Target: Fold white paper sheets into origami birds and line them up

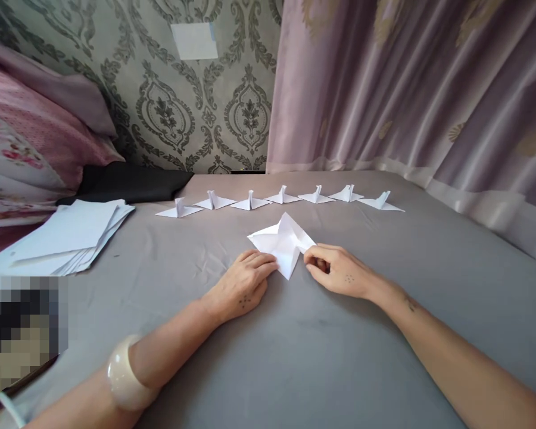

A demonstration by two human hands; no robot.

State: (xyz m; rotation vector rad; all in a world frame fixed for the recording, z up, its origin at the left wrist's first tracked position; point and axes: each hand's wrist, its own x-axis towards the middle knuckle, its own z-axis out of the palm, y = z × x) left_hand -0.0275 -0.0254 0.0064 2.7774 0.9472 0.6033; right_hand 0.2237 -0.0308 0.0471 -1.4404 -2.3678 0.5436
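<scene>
A sheet of white paper (282, 241), folded into a star-like shape with several points, lies on the grey cloth between my hands. My left hand (245, 280) rests at its lower left edge, fingers curled together and pressed on the paper. On the other side, my right hand (335, 268) pinches the right-hand point between thumb and fingers. The paper's upper and lower points stick out free of both hands. Beyond it stands a row of several small folded white paper figures (251, 201), each with flat wings and an upright middle.
A stack of white paper sheets (67, 232) lies at the left, in front of a black folded item (129, 182). Grey cloth (295, 357) covers the surface. Pink curtains (384, 89) hang at the right and back. A pixelated patch hides the lower left corner.
</scene>
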